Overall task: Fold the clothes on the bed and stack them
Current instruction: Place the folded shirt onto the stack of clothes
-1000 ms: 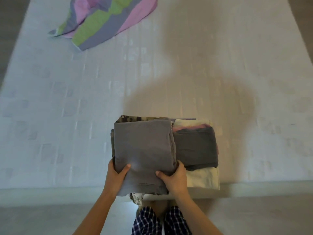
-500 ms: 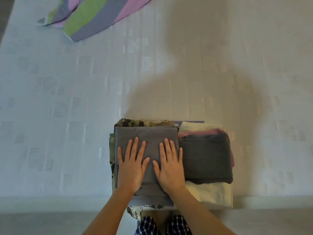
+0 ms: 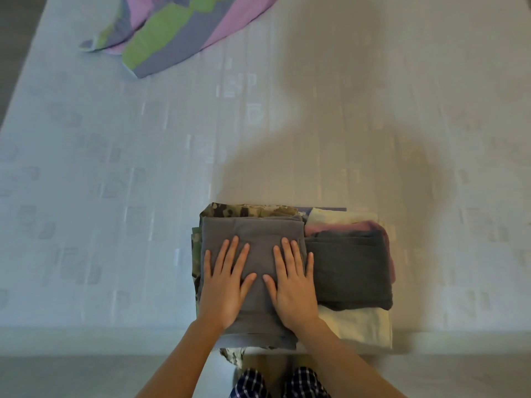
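Folded into a smooth mid-grey rectangle: the grey garment (image 3: pixel 253 234), topmost on the left pile at the near edge of the bed (image 3: pixel 115 196), over a camouflage garment (image 3: pixel 247 210) peeking out along the far and left sides and hanging off the near edge. Just beside it on the right, touching: a dark grey folded garment (image 3: pixel 350 271) over a pink layer (image 3: pixel 339 227) and a cream cloth (image 3: pixel 359 326) at the bottom. Well apart, at the far left of the bed, unfolded: a striped cloth (image 3: pixel 172 33) in pink, green and purple-grey. Against a second ago: no longer gripping the near edge of the grey garment with thumbs on top, now laid flat upon it, much as half a second ago. Left hand (image 3: pixel 225 285) palm down on the left half, fingers (image 3: pixel 230 254) straight, slightly spread, pointing away from the body, thumb angled inward. Right hand (image 3: pixel 293 285) likewise palm down on the right half, little finger along the edge next to the dark grey garment. Holding nothing, only pressing down. Thumbs close, not touching. Bare forearms rising from the bottom of the view, above checked trousers (image 3: pixel 301 383).
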